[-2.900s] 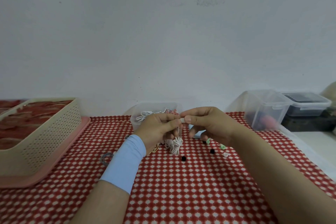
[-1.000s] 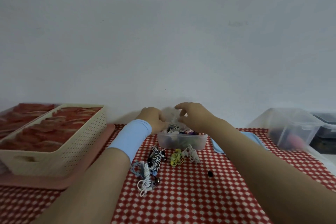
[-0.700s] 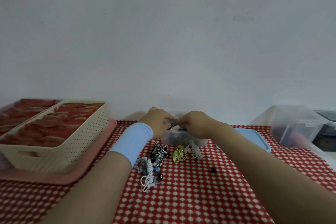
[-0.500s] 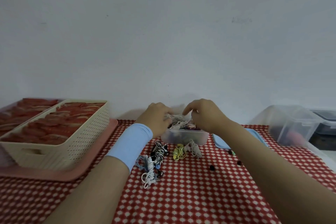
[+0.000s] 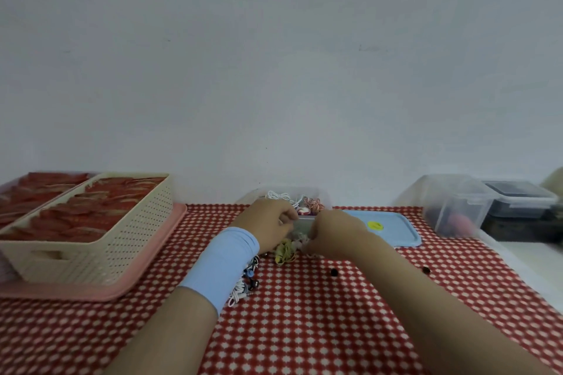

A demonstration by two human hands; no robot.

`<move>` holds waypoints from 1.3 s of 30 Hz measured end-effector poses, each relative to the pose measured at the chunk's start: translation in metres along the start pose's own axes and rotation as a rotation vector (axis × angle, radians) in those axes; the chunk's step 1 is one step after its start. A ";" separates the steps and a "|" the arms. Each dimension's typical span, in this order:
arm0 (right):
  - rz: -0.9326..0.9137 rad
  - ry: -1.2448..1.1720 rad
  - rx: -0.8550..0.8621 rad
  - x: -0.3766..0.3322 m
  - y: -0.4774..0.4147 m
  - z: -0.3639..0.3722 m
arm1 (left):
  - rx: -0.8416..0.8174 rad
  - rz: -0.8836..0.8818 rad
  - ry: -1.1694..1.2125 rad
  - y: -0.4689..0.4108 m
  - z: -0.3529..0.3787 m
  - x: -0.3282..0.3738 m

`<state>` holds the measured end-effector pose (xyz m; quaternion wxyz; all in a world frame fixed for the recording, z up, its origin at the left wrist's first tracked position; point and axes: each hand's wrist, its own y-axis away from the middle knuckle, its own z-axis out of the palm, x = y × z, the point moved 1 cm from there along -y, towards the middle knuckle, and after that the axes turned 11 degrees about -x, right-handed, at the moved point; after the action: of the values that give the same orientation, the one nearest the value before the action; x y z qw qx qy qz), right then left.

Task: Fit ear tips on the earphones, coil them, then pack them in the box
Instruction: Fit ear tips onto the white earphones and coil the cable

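I have both hands close together at the front of the box (image 5: 304, 218), which stands toward the far edge of the cloth (image 5: 304, 323). My left hand (image 5: 269, 227) sits against the box's front left, its fingers (image 5: 288, 218) curled in tight with the knuckles up by the rim; I cannot tell whether they pinch anything. My right hand (image 5: 333, 231) is just beside it at the front right, its fingers curled down and inward toward a pale coil (image 5: 300, 243) that lies against the box's front wall. The hand hides the tips, so I cannot tell whether they grip it. The box is clear and open, and in it I see coiled earphones: a white set (image 5: 277, 195) at the back left and a red-and-white set (image 5: 314, 203) to its right. A yellow coil (image 5: 285, 252) lies on the cloth just beside the pale coil, below my left hand. By my left wrist, which wears a blue sleeve (image 5: 227, 260), more earphones lie in a loose bundle (image 5: 246, 281). A black tip (image 5: 334, 272) rests on the cloth near my right forearm, and a second tip (image 5: 426, 269) lies on that arm's other side. The blue lid (image 5: 390, 230) lies flat just right of the box. At the left a cream basket (image 5: 100, 240) stands on a pink tray (image 5: 128, 291); at the far right are a clear bin (image 5: 454, 204) and a dark tub (image 5: 518, 196)
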<state>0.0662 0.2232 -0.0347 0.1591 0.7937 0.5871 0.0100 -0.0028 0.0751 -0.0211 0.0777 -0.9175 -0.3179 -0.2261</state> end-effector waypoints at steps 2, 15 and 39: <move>-0.059 -0.079 -0.026 0.008 0.008 -0.011 | 0.008 0.000 0.040 0.001 -0.001 0.003; -0.231 -0.381 -0.104 0.075 0.032 -0.048 | -0.096 0.026 0.398 -0.019 0.024 0.060; 0.160 0.265 0.164 0.160 0.037 -0.040 | -0.299 0.063 -0.265 -0.074 0.061 0.113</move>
<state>0.1416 0.3727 -0.0142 0.0137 0.8400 0.5366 0.0791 0.0522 0.2121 -0.0226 -0.0948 -0.9501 -0.2592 -0.1453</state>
